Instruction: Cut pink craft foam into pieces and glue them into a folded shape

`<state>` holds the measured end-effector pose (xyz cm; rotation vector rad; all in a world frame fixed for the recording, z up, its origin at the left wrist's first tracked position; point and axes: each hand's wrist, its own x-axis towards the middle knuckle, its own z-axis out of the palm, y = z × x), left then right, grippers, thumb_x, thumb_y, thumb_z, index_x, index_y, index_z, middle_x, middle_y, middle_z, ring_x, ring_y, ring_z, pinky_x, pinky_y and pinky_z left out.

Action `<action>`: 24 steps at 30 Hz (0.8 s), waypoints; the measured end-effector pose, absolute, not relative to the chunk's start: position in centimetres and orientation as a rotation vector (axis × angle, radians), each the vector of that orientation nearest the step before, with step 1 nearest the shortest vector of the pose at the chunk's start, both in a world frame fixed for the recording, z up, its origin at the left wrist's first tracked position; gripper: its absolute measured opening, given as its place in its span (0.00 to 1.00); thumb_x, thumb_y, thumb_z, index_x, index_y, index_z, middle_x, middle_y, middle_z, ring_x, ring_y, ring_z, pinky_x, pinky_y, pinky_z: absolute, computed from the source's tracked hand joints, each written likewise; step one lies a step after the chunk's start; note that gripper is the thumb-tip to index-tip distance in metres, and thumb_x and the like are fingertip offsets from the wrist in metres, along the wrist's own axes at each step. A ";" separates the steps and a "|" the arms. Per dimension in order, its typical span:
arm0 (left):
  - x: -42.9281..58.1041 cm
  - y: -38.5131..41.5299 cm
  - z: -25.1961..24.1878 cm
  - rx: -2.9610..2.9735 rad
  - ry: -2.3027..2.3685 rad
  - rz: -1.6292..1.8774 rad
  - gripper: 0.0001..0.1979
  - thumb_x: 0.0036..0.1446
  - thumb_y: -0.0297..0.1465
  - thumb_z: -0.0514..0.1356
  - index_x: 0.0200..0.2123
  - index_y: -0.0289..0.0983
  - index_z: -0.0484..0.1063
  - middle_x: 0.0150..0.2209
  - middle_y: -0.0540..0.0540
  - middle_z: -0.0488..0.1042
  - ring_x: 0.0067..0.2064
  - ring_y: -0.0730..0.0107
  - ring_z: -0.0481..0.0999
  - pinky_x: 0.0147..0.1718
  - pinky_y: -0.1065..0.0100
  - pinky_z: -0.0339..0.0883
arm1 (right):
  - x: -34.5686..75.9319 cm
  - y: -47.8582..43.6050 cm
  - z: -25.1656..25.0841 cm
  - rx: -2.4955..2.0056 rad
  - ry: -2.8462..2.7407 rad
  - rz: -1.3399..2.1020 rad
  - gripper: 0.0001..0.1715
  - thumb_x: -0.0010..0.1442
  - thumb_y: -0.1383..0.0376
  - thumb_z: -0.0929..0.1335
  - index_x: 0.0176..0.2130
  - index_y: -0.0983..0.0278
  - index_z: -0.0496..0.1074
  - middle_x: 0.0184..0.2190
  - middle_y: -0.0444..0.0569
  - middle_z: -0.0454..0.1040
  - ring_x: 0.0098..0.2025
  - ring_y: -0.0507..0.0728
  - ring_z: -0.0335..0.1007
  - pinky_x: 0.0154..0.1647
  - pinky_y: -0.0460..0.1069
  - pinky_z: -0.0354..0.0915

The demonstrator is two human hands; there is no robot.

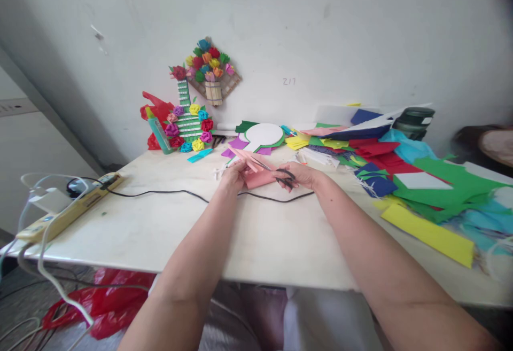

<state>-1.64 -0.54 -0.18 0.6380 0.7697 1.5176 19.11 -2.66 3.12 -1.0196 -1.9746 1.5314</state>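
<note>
My left hand (237, 173) is closed on the left edge of a pink paper sheet (259, 179), which is folded or layered. In my right hand (298, 174) are black-handled scissors (285, 178), their blades pointing left across the upper part of the pink paper. Both hands are above the middle of the white table. Just behind them lies a white round shape with a green border (263, 134), its stem running down toward my left hand, over purple paper (236, 145).
A black cable (160, 192) crosses the table to a power strip (72, 207) at left. Paper-flower crafts (190, 121) and a glue bottle (159, 133) stand at the back left. Coloured paper (433, 190) is heaped on the right, beside a dark green container (412, 122).
</note>
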 end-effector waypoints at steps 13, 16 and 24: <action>-1.6 -0.6 -0.2 0.597 0.782 1.563 0.04 0.50 0.21 0.56 0.26 0.33 0.65 0.19 0.51 0.69 0.20 0.77 0.71 0.21 0.76 0.67 | 19.1 -2.3 2.7 -1.010 -1.986 1.517 0.22 0.48 0.50 0.68 0.29 0.67 0.64 0.18 0.45 0.69 0.15 0.47 0.63 0.08 0.40 0.47; -1.6 -0.6 -0.2 0.592 0.755 1.574 0.06 0.51 0.19 0.55 0.25 0.32 0.65 0.19 0.51 0.69 0.21 0.78 0.71 0.25 0.75 0.69 | 19.1 -2.5 2.8 -1.019 -1.990 1.508 0.22 0.48 0.50 0.68 0.28 0.67 0.64 0.18 0.44 0.69 0.14 0.47 0.63 0.08 0.40 0.46; -1.5 -0.4 -0.3 0.544 0.768 1.547 0.03 0.51 0.21 0.56 0.27 0.31 0.68 0.22 0.47 0.72 0.23 0.76 0.73 0.26 0.75 0.70 | 19.1 -2.6 2.9 -1.044 -1.984 1.490 0.21 0.48 0.51 0.68 0.27 0.67 0.64 0.18 0.45 0.69 0.15 0.47 0.63 0.08 0.40 0.46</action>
